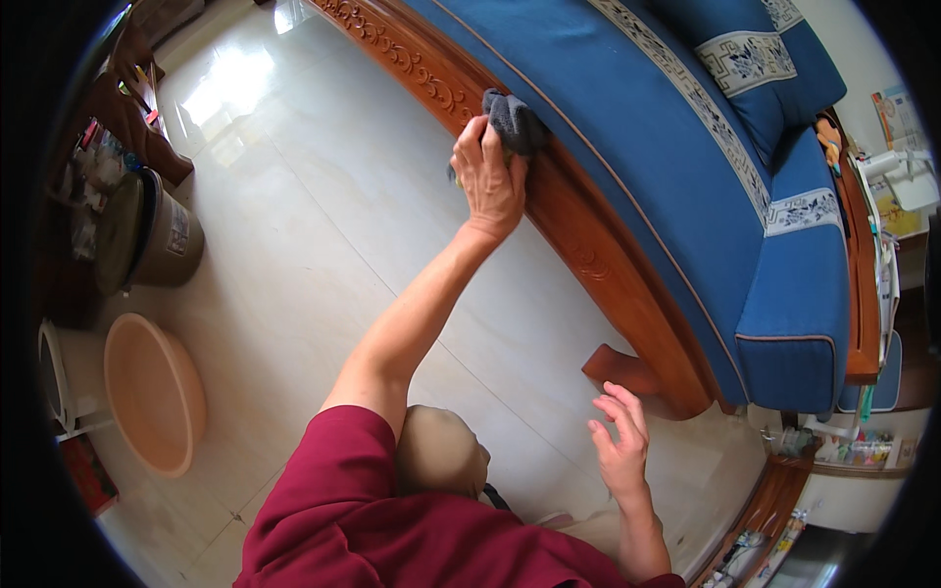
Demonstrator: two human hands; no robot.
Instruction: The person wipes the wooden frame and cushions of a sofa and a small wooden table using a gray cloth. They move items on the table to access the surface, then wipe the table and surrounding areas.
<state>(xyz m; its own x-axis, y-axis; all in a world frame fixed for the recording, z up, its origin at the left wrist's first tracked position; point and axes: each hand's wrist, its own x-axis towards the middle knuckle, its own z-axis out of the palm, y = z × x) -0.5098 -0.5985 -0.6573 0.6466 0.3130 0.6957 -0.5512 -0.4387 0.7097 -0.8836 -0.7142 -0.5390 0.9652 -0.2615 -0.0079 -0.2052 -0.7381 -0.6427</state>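
My left hand point(488, 180) grips a bunched dark grey cloth point(514, 121). It presses the cloth against the carved reddish-brown wooden front rail point(573, 213) of a sofa. A small bit of yellow-green shows beside the fingers; what it belongs to is hidden. My right hand point(621, 441) is empty, its fingers apart and slightly curled. It hovers near the sofa's curved wooden foot point(621, 367), with no contact visible. Behind the rail lies the blue seat cushion point(588, 95), edged with piping and crossed by a patterned white band.
On the left stand a peach plastic basin point(154, 397), a white bucket point(77, 375) and a lidded dark bin point(173, 235). Pale glossy floor tiles point(323, 242) extend below the rail. A bent knee point(441, 450) is under my left arm. A wooden shelf with small items point(764, 529) sits lower right.
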